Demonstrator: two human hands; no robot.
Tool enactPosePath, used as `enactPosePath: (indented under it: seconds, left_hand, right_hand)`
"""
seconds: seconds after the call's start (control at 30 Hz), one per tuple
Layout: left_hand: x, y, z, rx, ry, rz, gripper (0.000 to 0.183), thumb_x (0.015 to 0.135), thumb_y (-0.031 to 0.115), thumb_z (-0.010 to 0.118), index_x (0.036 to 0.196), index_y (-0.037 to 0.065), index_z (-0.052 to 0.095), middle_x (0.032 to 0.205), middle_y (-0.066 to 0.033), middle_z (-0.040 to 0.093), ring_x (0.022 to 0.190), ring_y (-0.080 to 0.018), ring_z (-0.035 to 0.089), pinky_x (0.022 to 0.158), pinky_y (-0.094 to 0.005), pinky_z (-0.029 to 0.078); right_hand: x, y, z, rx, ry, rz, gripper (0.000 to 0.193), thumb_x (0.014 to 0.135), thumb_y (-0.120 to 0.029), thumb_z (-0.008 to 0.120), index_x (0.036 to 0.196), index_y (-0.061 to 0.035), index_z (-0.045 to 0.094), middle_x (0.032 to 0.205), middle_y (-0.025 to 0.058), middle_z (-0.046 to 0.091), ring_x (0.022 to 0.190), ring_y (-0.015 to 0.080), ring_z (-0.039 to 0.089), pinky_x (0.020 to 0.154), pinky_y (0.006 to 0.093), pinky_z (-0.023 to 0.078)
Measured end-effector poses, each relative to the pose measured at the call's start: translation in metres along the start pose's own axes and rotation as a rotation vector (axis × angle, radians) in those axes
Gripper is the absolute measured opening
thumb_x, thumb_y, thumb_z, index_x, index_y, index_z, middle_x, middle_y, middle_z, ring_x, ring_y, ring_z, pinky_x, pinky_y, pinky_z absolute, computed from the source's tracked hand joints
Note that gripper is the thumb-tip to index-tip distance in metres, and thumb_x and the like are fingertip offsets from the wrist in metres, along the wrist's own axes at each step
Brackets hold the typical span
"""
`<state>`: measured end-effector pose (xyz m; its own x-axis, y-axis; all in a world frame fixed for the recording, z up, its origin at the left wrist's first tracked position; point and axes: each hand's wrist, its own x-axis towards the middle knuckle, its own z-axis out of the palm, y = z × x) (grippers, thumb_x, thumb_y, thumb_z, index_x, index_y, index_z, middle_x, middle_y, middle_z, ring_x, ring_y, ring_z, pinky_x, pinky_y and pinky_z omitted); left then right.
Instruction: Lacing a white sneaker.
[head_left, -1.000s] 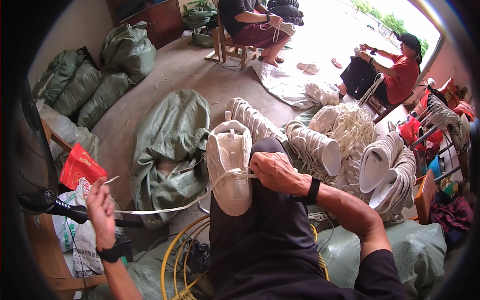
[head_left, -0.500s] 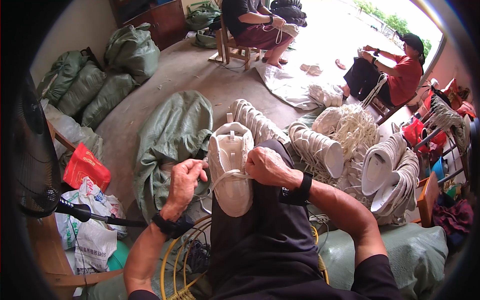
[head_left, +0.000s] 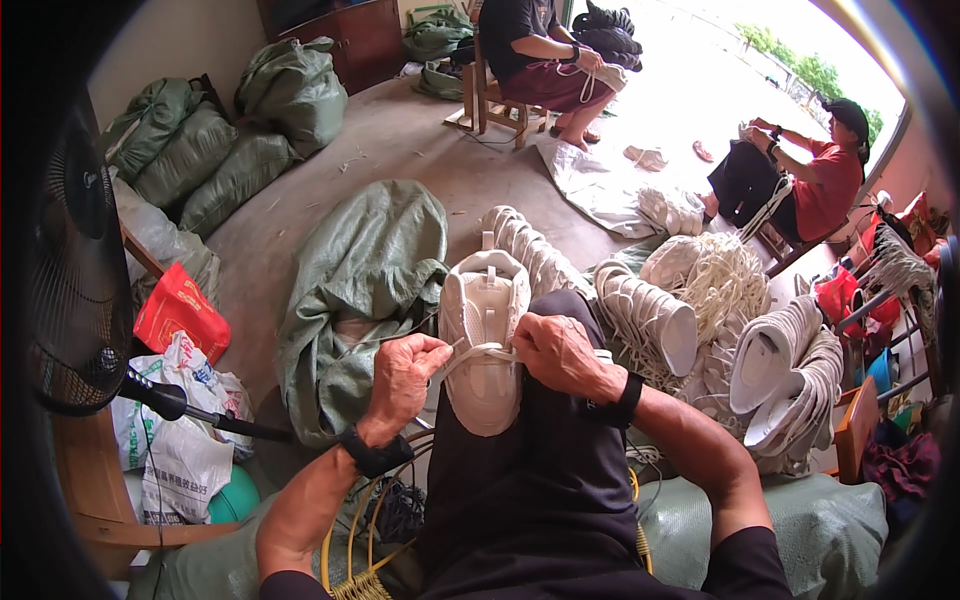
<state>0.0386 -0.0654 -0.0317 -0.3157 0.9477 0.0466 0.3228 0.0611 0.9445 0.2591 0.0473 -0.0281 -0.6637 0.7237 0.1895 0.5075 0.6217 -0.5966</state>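
A cream-white sneaker (head_left: 483, 395) rests on my dark-trousered thigh, its opening away from me and its toe toward me. White shoelace (head_left: 486, 350) crosses over the front of it. At the shoe's left side, my left hand (head_left: 400, 382) is closed, thumb and forefinger pinching a lace end. My right hand (head_left: 570, 357) is closed in a fist at the right side, where the lace runs into it; the fingertips are partly hidden. Both wrists wear black bands.
Stacked white shoe pieces (head_left: 645, 325) and a heap of loose laces (head_left: 722, 275) lie right of my knee. A green woven sack (head_left: 365, 265) stands left. A black fan (head_left: 85, 290) is at the far left. Two people sit beyond, handling white pieces.
My left hand has come in to the shoe's side and its fingers have closed on a lace end. My right hand stays at the right side. The whole view has shifted slightly.
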Motion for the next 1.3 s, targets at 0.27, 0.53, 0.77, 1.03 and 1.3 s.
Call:
enactPosePath:
  seconds: [0.27,0.53,0.77,1.03,1.3]
  left_hand:
    - [0.002,-0.007,0.003,0.071,0.005,0.022,0.017,0.088,0.013,0.071,0.086,-0.004,0.073,0.058,0.0044,0.052,0.055,-0.0037,0.042,0.052,-0.0262,0.035]
    - [0.002,-0.001,0.008,0.165,0.043,0.074,0.021,0.087,0.018,0.067,0.086,-0.003,0.072,0.06,-0.0078,0.064,0.055,-0.0134,0.059,0.057,-0.0316,0.047]
    - [0.011,0.004,0.014,0.318,0.021,0.233,0.021,0.088,0.019,0.066,0.087,0.0,0.072,0.067,-0.0135,0.068,0.063,-0.0258,0.068,0.062,-0.0375,0.052]
    - [0.038,0.037,-0.009,0.999,-0.091,1.052,0.028,0.077,0.012,0.07,0.105,0.008,0.068,0.114,-0.0092,0.063,0.114,-0.0258,0.057,0.11,-0.0453,0.037]
    - [0.068,0.037,-0.013,0.984,-0.492,0.971,0.013,0.08,0.025,0.066,0.073,0.015,0.072,0.091,-0.0035,0.063,0.101,-0.0231,0.056,0.097,-0.0422,0.035]
  right_hand:
    - [-0.001,-0.002,-0.001,-0.002,0.007,-0.021,0.02,0.092,-0.02,0.058,0.083,-0.0016,0.061,0.074,0.0226,0.066,0.075,0.0418,0.066,0.068,0.0514,0.05]
    - [-0.002,0.0,0.001,-0.003,0.01,-0.02,0.021,0.092,-0.02,0.058,0.084,-0.0017,0.061,0.075,0.0217,0.066,0.075,0.0415,0.066,0.069,0.0513,0.05]
    - [-0.002,-0.006,-0.004,-0.053,-0.017,-0.069,0.013,0.09,-0.015,0.061,0.089,-0.0018,0.062,0.079,0.0193,0.066,0.08,0.0385,0.067,0.07,0.0475,0.05]
    - [0.019,-0.005,-0.034,-0.299,0.029,-0.705,0.033,0.071,-0.009,0.077,0.1,-0.0074,0.06,0.102,0.0081,0.055,0.11,0.0286,0.053,0.092,0.048,0.038]
    - [0.041,0.013,-0.025,-0.227,-0.202,-0.636,0.011,0.079,-0.019,0.071,0.076,-0.0132,0.062,0.084,0.0015,0.051,0.093,0.021,0.05,0.084,0.0411,0.034]
